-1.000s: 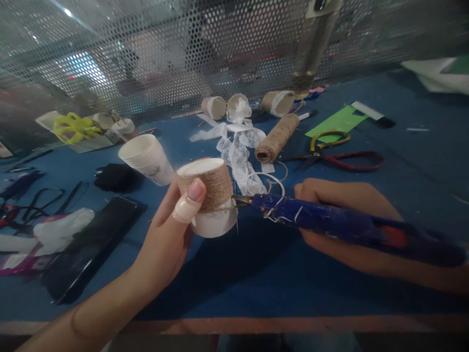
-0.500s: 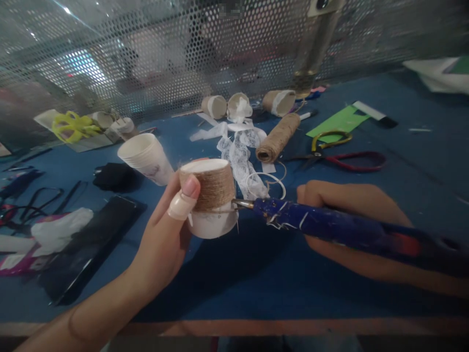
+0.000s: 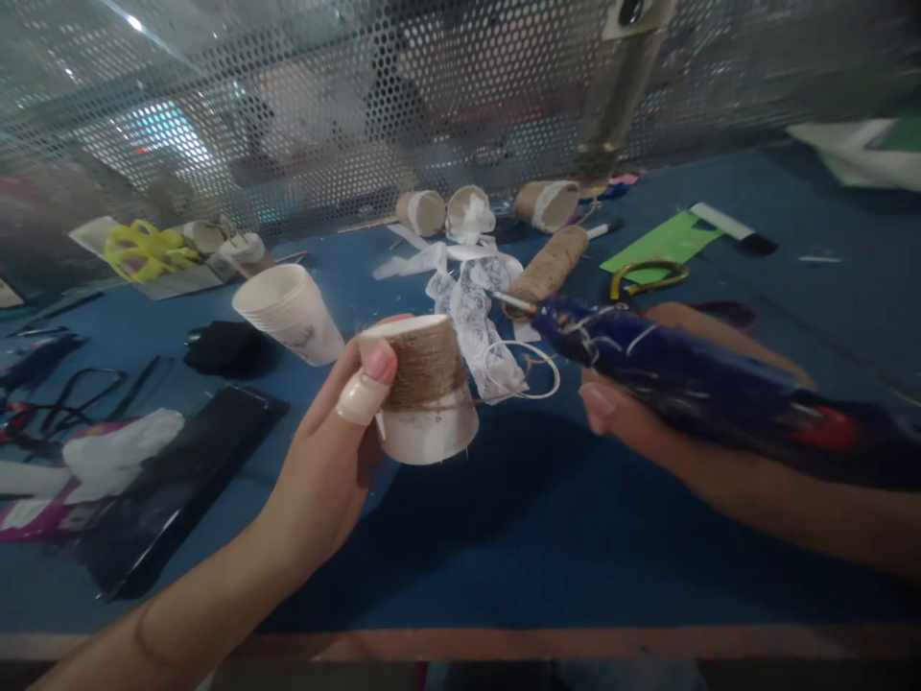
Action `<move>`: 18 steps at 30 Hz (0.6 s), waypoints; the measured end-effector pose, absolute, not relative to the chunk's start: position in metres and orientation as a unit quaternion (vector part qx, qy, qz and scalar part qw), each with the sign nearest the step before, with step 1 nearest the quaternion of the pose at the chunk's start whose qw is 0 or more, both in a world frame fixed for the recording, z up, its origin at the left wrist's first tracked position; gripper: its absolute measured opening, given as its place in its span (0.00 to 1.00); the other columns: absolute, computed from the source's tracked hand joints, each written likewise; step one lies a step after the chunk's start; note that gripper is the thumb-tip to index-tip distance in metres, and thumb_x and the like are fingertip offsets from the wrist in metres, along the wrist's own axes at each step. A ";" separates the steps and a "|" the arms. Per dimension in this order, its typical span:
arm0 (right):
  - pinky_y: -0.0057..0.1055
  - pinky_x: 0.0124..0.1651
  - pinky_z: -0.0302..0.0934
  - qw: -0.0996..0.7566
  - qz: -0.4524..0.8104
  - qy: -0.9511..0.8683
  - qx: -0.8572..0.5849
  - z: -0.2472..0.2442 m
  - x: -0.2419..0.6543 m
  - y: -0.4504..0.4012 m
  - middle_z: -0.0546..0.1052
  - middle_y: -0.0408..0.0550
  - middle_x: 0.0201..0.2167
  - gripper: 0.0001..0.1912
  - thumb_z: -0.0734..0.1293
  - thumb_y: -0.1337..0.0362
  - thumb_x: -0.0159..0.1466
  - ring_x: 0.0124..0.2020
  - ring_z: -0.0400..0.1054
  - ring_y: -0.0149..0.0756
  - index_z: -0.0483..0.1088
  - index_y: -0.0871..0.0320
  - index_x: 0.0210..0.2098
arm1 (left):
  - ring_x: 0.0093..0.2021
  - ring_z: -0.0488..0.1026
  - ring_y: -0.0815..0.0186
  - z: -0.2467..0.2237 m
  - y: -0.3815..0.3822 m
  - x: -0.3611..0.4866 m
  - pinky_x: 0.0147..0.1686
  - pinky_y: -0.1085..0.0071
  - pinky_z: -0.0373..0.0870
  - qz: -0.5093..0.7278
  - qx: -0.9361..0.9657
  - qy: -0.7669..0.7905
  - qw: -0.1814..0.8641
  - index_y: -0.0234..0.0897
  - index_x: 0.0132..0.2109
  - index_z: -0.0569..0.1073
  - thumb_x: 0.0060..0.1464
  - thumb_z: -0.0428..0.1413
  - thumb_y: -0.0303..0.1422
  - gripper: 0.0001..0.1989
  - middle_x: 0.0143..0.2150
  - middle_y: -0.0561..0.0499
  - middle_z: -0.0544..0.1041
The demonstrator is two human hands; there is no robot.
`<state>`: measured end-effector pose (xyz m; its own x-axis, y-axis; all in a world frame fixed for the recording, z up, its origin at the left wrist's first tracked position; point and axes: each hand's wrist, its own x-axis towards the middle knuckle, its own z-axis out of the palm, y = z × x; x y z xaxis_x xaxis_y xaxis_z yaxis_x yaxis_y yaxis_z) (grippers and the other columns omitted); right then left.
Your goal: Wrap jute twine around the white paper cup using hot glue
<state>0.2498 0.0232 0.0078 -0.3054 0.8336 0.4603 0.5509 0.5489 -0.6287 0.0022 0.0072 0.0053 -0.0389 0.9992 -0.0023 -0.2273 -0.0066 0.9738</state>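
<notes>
My left hand (image 3: pixel 323 451), its thumb wrapped in a pale bandage, grips a white paper cup (image 3: pixel 432 437). Brown twine (image 3: pixel 424 363) is wound round much of the cup, leaving a white band at the bottom. A blue glue gun (image 3: pixel 669 374) is in my right hand (image 3: pixel 648 432), its metal tip pointing left, above and apart from the cup. A strand of twine runs from the cup to the right, past a white ring (image 3: pixel 547 369). The twine roll (image 3: pixel 551 269) lies behind the gun's tip.
White lace (image 3: pixel 471 307) lies behind the cup, with stacked paper cups (image 3: pixel 288 307) at left. Scissors (image 3: pixel 648 276), partly hidden, and green card (image 3: pixel 662 240) are at right. A black packet (image 3: pixel 179 489) lies front left; a perforated metal screen (image 3: pixel 323 115) stands behind.
My right hand has lifted the glue gun, so its tip has left the twine on the cup. The cup has tilted and shifted slightly right in my left hand.
</notes>
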 end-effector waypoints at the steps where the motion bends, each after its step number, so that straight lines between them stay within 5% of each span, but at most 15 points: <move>1: 0.34 0.36 0.68 0.405 0.164 -0.786 -0.437 0.009 0.250 0.023 0.71 0.39 0.30 0.06 0.67 0.63 0.65 0.29 0.69 0.34 0.64 0.48 0.34 | 0.52 0.76 0.55 0.005 0.006 0.002 0.50 0.62 0.73 0.554 0.430 0.456 0.548 0.44 0.54 0.78 0.60 0.57 0.49 0.21 0.54 0.49 0.80; 6: 0.35 0.43 0.71 0.385 0.159 -0.794 -0.442 0.008 0.249 0.024 0.77 0.43 0.45 0.16 0.72 0.57 0.62 0.36 0.73 0.35 0.70 0.48 0.48 | 0.52 0.76 0.55 0.003 0.003 0.004 0.45 0.68 0.74 0.526 0.435 0.470 0.559 0.49 0.53 0.78 0.55 0.62 0.49 0.21 0.51 0.52 0.81; 11: 0.35 0.39 0.72 0.408 0.237 -0.789 -0.394 -0.005 0.243 0.022 0.80 0.42 0.40 0.15 0.75 0.58 0.60 0.38 0.76 0.38 0.70 0.49 0.43 | 0.54 0.75 0.53 0.000 0.004 0.004 0.48 0.64 0.74 0.526 0.457 0.469 0.542 0.48 0.55 0.77 0.59 0.60 0.47 0.20 0.53 0.50 0.79; 18: 0.30 0.33 0.70 0.445 0.251 -0.779 -0.363 -0.004 0.243 0.026 0.79 0.39 0.33 0.13 0.76 0.64 0.58 0.30 0.74 0.32 0.69 0.50 0.37 | 0.56 0.75 0.57 -0.004 0.005 0.000 0.48 0.70 0.73 0.529 0.464 0.480 0.524 0.49 0.56 0.77 0.60 0.59 0.45 0.19 0.55 0.52 0.79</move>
